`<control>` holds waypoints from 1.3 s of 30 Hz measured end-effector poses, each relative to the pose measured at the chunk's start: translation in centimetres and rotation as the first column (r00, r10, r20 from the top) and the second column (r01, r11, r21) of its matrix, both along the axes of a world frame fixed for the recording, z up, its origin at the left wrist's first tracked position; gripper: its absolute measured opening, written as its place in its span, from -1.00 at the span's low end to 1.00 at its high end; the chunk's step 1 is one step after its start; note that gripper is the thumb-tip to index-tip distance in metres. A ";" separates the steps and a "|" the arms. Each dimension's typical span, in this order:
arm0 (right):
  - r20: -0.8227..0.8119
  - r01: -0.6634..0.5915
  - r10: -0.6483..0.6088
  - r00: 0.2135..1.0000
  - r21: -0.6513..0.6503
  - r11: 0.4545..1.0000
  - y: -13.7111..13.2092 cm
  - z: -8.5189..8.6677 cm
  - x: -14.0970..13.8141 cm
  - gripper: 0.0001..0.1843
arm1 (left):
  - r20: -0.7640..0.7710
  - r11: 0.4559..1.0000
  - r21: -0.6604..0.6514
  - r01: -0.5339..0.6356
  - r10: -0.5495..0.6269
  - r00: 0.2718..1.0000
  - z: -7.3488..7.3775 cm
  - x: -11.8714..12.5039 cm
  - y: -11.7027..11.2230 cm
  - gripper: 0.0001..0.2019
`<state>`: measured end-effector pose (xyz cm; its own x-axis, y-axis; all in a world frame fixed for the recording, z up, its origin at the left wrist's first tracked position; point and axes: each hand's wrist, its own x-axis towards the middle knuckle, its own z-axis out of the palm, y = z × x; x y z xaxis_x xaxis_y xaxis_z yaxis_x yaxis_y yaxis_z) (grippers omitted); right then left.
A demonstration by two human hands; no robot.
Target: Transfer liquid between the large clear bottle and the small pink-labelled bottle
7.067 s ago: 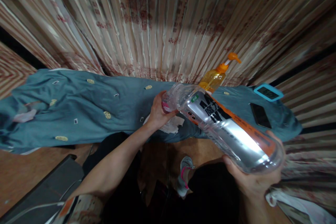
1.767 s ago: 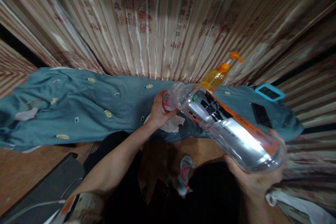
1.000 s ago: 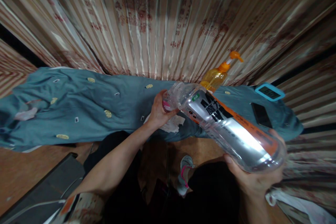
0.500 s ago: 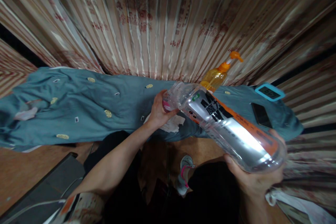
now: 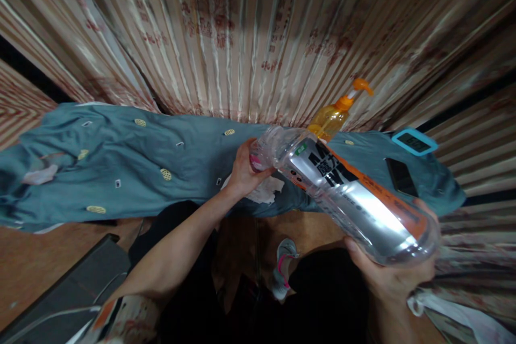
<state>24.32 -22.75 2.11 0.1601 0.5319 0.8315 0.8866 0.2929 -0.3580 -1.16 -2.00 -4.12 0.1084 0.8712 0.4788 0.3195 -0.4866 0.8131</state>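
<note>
A large clear plastic bottle [image 5: 355, 193] with a silver, black and orange label lies slanted across the view, held in the air. My right hand [image 5: 397, 274] is wrapped round its wide lower end from below. At the other end, my left hand [image 5: 244, 172] closes on a clear plastic part [image 5: 268, 145] with a pink patch. Whether that part is the bottle's own top or a separate piece touching it, I cannot tell. A crumpled white tissue [image 5: 264, 192] lies on the cloth just below my left hand.
A green-blue patterned cloth [image 5: 193, 161] covers the long surface. Behind the bottle stands a yellow pump bottle [image 5: 332, 115]. To the right are a blue-framed digital clock [image 5: 414, 142] and a dark phone [image 5: 402, 177]. Pleated curtains [image 5: 242, 37] hang close behind.
</note>
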 end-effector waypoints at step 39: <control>0.006 -0.001 0.001 1.000 0.011 1.000 0.1 0.1 -0.1 0.25 | 0.014 1.000 -0.008 0.003 -0.003 1.000 0.2 0.1 0.0 -0.09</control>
